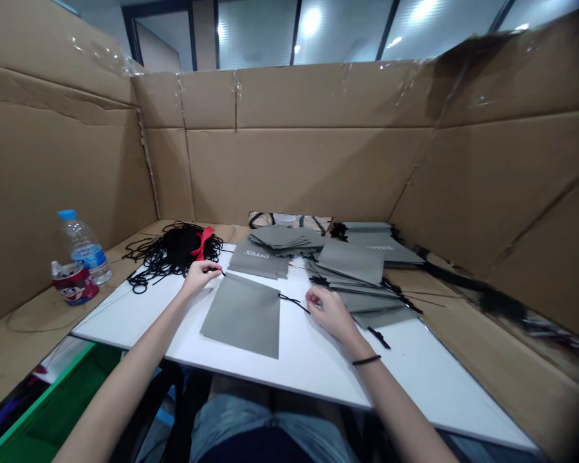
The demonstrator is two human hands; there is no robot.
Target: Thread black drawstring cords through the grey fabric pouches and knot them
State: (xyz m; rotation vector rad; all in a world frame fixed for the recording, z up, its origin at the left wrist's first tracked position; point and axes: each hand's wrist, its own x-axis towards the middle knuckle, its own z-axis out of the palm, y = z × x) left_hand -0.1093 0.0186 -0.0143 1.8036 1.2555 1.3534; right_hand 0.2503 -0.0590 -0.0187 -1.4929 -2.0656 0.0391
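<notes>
A flat grey pouch (pixel 245 315) lies on the white board (pixel 318 360) in front of me. A thin black cord (pixel 293 301) runs out of its top right corner to my right hand (pixel 329 311), whose fingers are pinched on it. My left hand (pixel 200 275) is pinched on a black cord end at the pouch's top left corner. A bundle of black cords (pixel 171 252) tied with a red band lies just behind my left hand.
Piles of grey pouches (pixel 354 262) cover the back and right of the board, more with cords at the right (pixel 383 299). A water bottle (pixel 84 247) and a red cup (pixel 76 283) stand at the left. Cardboard walls (pixel 309 161) enclose the space.
</notes>
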